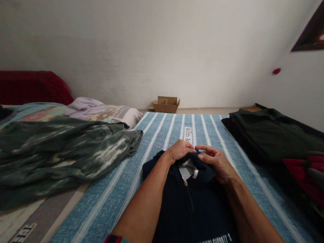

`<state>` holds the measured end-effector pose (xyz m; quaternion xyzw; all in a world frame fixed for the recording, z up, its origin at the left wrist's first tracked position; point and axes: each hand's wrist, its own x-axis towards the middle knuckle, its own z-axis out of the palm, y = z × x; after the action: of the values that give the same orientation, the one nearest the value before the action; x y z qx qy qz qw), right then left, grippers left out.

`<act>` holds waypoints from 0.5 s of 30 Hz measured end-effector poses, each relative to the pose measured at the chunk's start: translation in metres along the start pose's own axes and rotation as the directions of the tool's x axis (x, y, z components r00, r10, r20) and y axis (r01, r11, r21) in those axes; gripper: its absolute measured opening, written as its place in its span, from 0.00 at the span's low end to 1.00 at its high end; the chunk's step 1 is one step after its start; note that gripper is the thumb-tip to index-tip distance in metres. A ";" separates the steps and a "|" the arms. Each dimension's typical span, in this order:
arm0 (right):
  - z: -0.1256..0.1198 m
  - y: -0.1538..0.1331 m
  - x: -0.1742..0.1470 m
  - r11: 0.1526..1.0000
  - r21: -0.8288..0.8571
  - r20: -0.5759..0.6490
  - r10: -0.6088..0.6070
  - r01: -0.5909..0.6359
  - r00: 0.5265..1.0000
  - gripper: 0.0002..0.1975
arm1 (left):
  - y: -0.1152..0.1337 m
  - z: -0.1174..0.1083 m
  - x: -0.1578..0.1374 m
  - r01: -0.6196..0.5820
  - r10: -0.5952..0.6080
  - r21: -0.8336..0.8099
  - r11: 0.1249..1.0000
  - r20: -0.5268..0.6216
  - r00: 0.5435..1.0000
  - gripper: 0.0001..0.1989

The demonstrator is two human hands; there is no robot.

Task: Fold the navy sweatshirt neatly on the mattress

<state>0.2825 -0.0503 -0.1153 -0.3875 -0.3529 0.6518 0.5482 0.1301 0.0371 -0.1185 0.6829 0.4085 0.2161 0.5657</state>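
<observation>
A navy half-zip sweatshirt [174, 206] lies front up before me, with white lettering low on its chest. Its collar stands around a pale inner lining, where a white tag and the metal zip pull show. My left hand [180, 150] grips the back edge of the collar, fingers bent over the fabric. On the collar's right side, my right hand [215, 162] pinches the cloth between thumb and fingers. The fingertips of both hands nearly meet at the top of the collar.
Under the sweatshirt spreads a blue and white striped cloth [162, 130]. Green tie-dyed trousers [76, 148] and a lilac garment [84, 107] lie at left. Folded dark clothes [268, 135] are stacked at right. A cardboard box [166, 105] sits by the wall.
</observation>
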 end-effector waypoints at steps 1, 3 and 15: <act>0.001 -0.001 0.000 1.000 0.000 0.012 0.010 -0.010 1.000 0.21 | 0.000 0.000 0.000 -0.009 0.009 0.006 1.000 -0.005 1.000 0.11; 0.001 -0.001 0.000 0.999 0.013 0.027 0.045 -0.046 0.999 0.21 | 0.001 0.001 0.000 -0.038 0.038 0.022 0.999 -0.037 0.999 0.12; -0.013 0.007 0.012 0.959 0.235 -0.171 0.203 -0.160 0.964 0.13 | 0.009 0.002 0.000 -0.267 0.279 0.087 0.960 -0.395 0.875 0.11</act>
<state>0.2895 -0.0389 -0.1291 -0.4168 -0.1868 0.6937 0.5569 0.1345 0.0358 -0.1109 0.6826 0.4192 0.4238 0.4227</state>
